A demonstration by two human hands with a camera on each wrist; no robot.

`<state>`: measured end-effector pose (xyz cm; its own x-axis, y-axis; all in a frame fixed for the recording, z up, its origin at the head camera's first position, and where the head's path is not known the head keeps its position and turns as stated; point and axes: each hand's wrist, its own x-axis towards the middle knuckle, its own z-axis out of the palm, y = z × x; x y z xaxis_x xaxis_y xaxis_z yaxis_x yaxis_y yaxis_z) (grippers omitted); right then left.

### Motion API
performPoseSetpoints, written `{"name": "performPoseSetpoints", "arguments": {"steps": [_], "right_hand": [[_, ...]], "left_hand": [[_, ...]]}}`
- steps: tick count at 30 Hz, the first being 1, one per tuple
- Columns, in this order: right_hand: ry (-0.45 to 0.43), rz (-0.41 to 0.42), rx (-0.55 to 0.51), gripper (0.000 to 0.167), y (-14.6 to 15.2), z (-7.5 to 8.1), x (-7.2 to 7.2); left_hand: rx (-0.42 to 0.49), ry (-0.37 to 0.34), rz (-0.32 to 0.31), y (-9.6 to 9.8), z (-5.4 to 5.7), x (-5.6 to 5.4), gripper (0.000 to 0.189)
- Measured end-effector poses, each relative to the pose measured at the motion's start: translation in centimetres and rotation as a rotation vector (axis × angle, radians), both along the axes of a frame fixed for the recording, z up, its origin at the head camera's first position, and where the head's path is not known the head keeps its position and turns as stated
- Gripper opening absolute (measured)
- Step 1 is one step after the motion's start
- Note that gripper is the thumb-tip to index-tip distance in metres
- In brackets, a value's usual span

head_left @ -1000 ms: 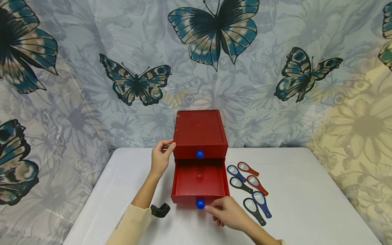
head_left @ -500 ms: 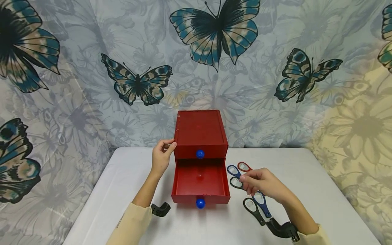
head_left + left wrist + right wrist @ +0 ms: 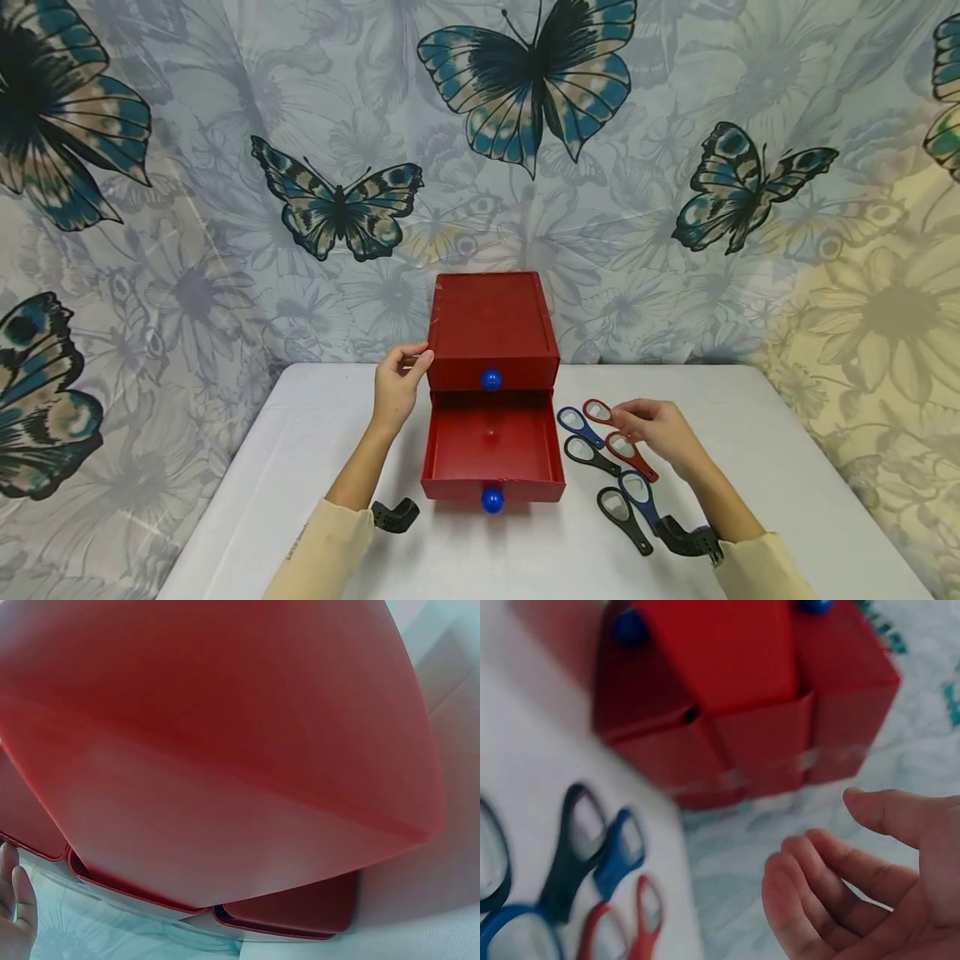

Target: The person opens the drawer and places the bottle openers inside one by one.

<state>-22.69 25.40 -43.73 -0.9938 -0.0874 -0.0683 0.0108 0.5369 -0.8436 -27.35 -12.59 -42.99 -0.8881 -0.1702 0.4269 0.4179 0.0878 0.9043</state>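
Observation:
A red two-drawer box [image 3: 491, 317] stands at the table's far middle, its lower drawer [image 3: 491, 454] pulled out, showing a bare red floor. My left hand [image 3: 396, 390] touches the box's left side with its fingertips; two of its fingers show at the left wrist view's edge. To the right lie several magnifying glasses. My right hand [image 3: 660, 432] is over the far red magnifying glass [image 3: 597, 410], hiding its handle. In the right wrist view its thumb and loosely bent fingers [image 3: 787, 892] stand apart with nothing between them. Beneath it lies another red magnifying glass [image 3: 642, 467].
Nearer the front lie a blue magnifying glass [image 3: 647, 508] and a black one [image 3: 636, 533]. Another blue one [image 3: 590, 433] and a black one [image 3: 606, 464] lie close beside the drawer. Black wrist mounts [image 3: 395, 516] stick out from both forearms. A butterfly-patterned cloth [image 3: 337, 208] hangs behind the white table.
My right hand has left the lower drawer's blue knob and moved right and away from me to the far red magnifying glass. My left hand stays at the box's side.

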Motion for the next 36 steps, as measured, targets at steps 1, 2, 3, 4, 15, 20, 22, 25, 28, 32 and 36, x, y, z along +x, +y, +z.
{"name": "performPoseSetpoints", "arguments": {"steps": [1,2,3,4,15,20,22,25,28,32,36], "right_hand": [[0.001,-0.013,0.026,0.037,0.2,-0.6,-0.2],[0.001,-0.026,0.056,0.037,0.5,-1.2,-0.3],[-0.001,-0.038,0.088,0.037,0.7,-1.8,-0.4],[-0.006,-0.048,0.114,0.037,1.0,-2.5,-0.5],[0.015,-0.093,0.480,0.042,2.1,-6.3,-0.4],[0.000,-0.111,0.515,0.037,1.9,-7.3,-0.3],[0.019,-0.122,0.523,0.033,1.8,-7.6,-0.3],[0.047,-0.130,0.537,0.026,1.8,-7.9,-0.3],[0.062,-0.109,0.555,0.022,1.9,-7.9,-0.3],[0.059,-0.063,0.569,0.021,2.1,-7.9,-0.4],[0.060,-0.030,0.553,0.023,2.6,-8.1,-0.5]], "left_hand": [[0.001,0.004,0.001,0.0,0.0,0.0,0.023],[0.003,0.006,0.001,0.0,0.0,0.0,0.023],[0.003,0.009,-0.001,0.0,0.0,0.0,0.023],[0.004,0.011,-0.001,0.0,0.0,0.0,0.023],[0.017,-0.007,-0.018,-0.1,-0.1,0.0,0.023],[0.008,-0.027,-0.021,-0.1,0.2,0.0,0.023],[0.000,-0.028,-0.023,0.0,0.7,0.4,0.023],[-0.009,-0.028,-0.029,0.2,1.8,1.1,0.023],[-0.012,-0.015,-0.029,0.4,2.7,1.8,0.023],[-0.002,-0.001,-0.030,0.5,2.8,2.0,0.024],[0.003,0.006,-0.042,0.4,2.7,2.0,0.024]]}}
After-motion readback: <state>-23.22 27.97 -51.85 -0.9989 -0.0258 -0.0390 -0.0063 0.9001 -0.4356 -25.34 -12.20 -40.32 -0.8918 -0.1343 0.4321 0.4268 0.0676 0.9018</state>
